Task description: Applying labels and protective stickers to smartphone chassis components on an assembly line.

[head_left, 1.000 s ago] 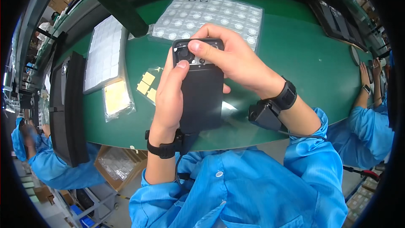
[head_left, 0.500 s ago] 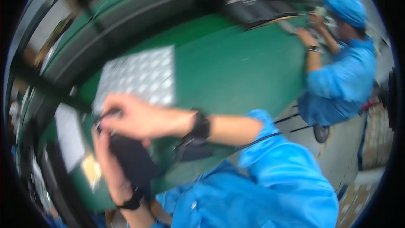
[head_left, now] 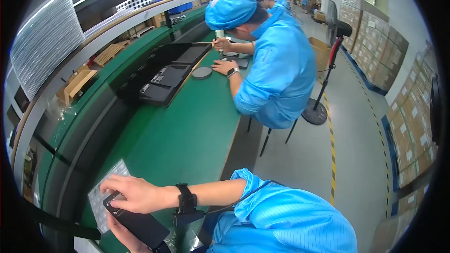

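A flat black rectangular device with rounded corners [head_left: 146, 228] is tilted at the lower left. My left hand [head_left: 125, 235] is under it, closed around its side, with part of the palm hidden by the device. From above, my right hand [head_left: 138, 196] bends over its upper end, thumb pressed to the face and fingers curled at the edge. Small details near that end are partly covered by the thumb. Just beyond, a pale translucent sheet with rows of round cells [head_left: 96, 210] lies on the green bench [head_left: 187, 147].
Ahead on the right a co-worker in blue [head_left: 279, 75] sits at the bench, handling a dark part. Black trays [head_left: 164, 83] and a round grey disc [head_left: 202, 72] lie near them. A dark conveyor strip [head_left: 101, 117] runs along the left. A standing fan [head_left: 321, 89] is in the aisle.
The view has swung up and right, so the aisle and co-worker show more fully. My hands now appear lower, still on the black device, whose face is sharper to see.
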A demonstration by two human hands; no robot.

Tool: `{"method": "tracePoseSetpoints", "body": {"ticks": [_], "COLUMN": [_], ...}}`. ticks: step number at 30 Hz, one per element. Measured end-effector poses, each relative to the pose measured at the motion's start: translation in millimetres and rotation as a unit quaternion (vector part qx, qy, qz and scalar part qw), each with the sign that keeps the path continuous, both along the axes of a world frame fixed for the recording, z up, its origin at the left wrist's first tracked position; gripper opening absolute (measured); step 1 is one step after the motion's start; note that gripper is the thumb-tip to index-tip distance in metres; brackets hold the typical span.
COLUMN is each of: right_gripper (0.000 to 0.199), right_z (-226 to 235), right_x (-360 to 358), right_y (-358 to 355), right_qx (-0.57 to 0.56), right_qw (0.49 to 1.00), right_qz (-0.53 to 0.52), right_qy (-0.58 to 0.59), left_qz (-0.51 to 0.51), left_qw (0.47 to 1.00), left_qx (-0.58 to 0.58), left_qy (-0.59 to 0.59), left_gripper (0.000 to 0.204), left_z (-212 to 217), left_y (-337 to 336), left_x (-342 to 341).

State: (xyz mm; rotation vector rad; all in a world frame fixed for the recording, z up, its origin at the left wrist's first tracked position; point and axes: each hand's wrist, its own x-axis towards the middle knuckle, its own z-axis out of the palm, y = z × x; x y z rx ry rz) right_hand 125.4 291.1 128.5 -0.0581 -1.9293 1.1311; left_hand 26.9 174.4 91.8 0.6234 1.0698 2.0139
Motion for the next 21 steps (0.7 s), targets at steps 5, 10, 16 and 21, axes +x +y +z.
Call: {"method": "tracePoseSetpoints", "body": {"ticks": [5,10,16,21], "right_gripper": [0.009,0.008,0.010,0.023], "right_z": [-11.2,-6.1,-5.6,1.2], "right_x": [-7.0,-11.5,-8.8,8.1], "right_y": [-13.1,-17.6,-28.0,-35.0], "right_qx": [0.135,0.212,0.163,-0.023], "right_qw": [0.976,0.938,0.943,0.993], "right_qz": [-0.150,-0.221,-0.219,-0.057], "right_qy": [0.086,0.163,0.188,0.103], "left_qz": [-0.019,-0.051,-0.053,0.069], "left_qw": [0.997,0.998,0.990,0.951], "left_qx": [0.030,0.046,0.056,0.041], "left_qy": [0.068,0.003,-0.115,0.300], "left_gripper": [0.047,0.044,0.046,0.052], "left_z": [-8.9,12.2,30.1,11.5], "left_y": [5.3,3.0,-1.2,2.2], "left_x": [-18.1,1.7,21.3,-3.6]}}
